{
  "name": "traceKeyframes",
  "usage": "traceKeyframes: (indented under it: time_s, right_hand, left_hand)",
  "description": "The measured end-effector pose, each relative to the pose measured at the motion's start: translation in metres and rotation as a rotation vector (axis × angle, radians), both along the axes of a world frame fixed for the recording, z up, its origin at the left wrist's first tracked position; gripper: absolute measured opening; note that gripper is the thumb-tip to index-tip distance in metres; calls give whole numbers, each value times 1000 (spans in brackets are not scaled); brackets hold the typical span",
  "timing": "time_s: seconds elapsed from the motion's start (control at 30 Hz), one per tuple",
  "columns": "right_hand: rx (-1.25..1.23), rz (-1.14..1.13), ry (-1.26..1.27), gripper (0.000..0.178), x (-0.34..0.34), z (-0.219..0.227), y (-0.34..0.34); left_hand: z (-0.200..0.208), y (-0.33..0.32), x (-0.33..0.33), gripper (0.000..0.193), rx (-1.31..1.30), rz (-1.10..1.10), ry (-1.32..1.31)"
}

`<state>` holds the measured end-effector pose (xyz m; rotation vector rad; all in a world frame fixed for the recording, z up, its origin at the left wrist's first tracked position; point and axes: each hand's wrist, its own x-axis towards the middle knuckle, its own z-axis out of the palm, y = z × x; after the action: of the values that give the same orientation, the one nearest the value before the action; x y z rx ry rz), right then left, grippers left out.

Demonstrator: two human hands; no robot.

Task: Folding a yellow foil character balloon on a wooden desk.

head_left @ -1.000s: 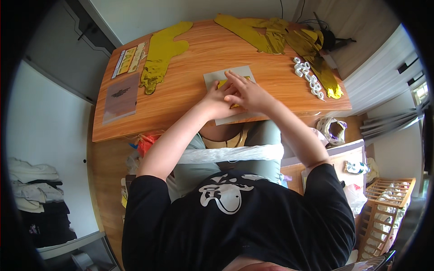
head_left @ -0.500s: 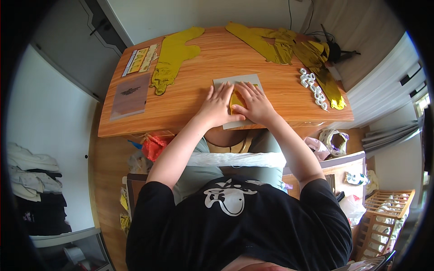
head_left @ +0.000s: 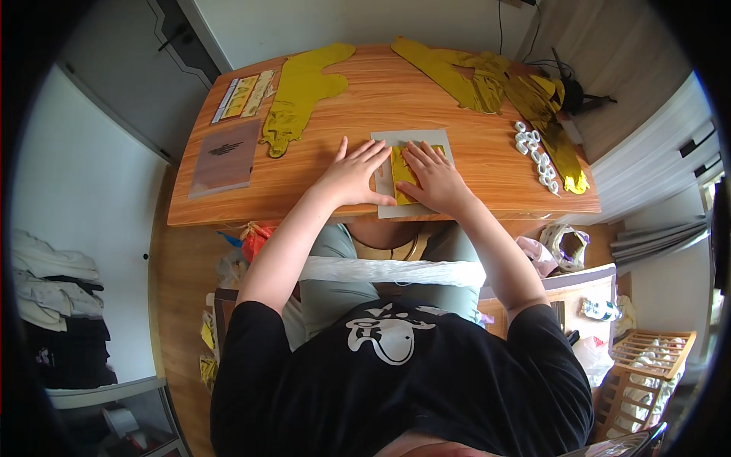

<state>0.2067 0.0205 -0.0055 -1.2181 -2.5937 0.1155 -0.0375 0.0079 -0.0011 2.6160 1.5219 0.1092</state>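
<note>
A folded piece of gold foil (head_left: 398,169), seemingly a flattened foil balloon, lies on a pale grey rectangular sheet or bag (head_left: 411,138) near the table's front edge. My right hand (head_left: 435,179) rests flat over the foil's right part, fingers stretched out and thumb across it. On the left, my left hand (head_left: 354,177) has its fingers spread over the sheet's left margin and the tabletop, with the thumb at the foil's lower left edge. Neither hand grips anything. Part of the foil is hidden under my right hand.
Deflated gold foil balloons (head_left: 301,87) lie at the far left, with another group (head_left: 476,84) at the far right. White ribbon coils (head_left: 539,156) sit on the right. A translucent bag (head_left: 225,160) and a patterned card (head_left: 242,97) lie left on the wooden table (head_left: 304,202).
My left hand has slid left, off the foil, and the hands are now farther apart. More of the foil shows between them. The whole view has shifted slightly.
</note>
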Motion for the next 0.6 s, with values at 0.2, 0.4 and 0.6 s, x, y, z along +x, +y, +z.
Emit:
traceKeyframes:
  time_s: [0.2, 0.4, 0.6]
  right_hand:
    - [150, -9, 40, 89, -4, -5, -4]
    - [180, -21, 44, 93, -5, -8, -2]
    - [174, -20, 33, 103, -5, -7, -5]
  left_hand:
    - [4, 4, -1, 121, 70, -24, -30]
    - [-8, 11, -6, 97, 143, -74, -73]
    - [-16, 12, 2, 84, 141, -6, -143]
